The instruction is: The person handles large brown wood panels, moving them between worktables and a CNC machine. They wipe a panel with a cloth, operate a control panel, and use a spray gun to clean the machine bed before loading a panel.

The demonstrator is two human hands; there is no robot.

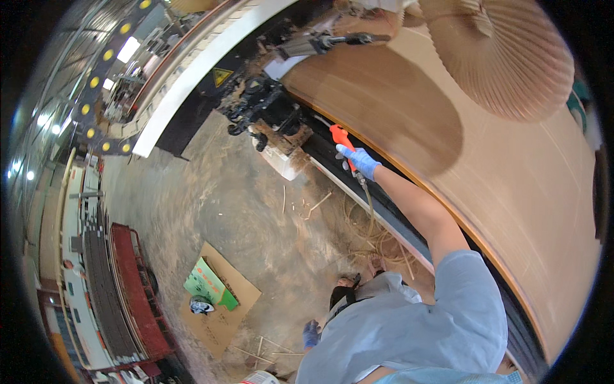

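My right hand (360, 160), in a blue glove, is wrapped round an orange air blow gun (341, 137). Its thin nozzle points up and left, toward a black machine head (265, 105) caked with brown dust. From the gun's lower end a yellowish air hose (370, 208) runs down to the floor. My right arm reaches over the dark rail along the edge of a wide brown panel (537, 166). Down beside my body hangs my left hand (311, 333), also blue-gloved and away from the machine; its fingers are too small to make out.
A tan ribbed, shell-shaped piece (505, 54) overhangs the panel at upper right. On the floor, a cardboard sheet (220, 313) bears a green box (211, 285). Thin wood strips (318, 205) and coiled hose lie near my feet. A dark red cart (137, 288) stands far left.
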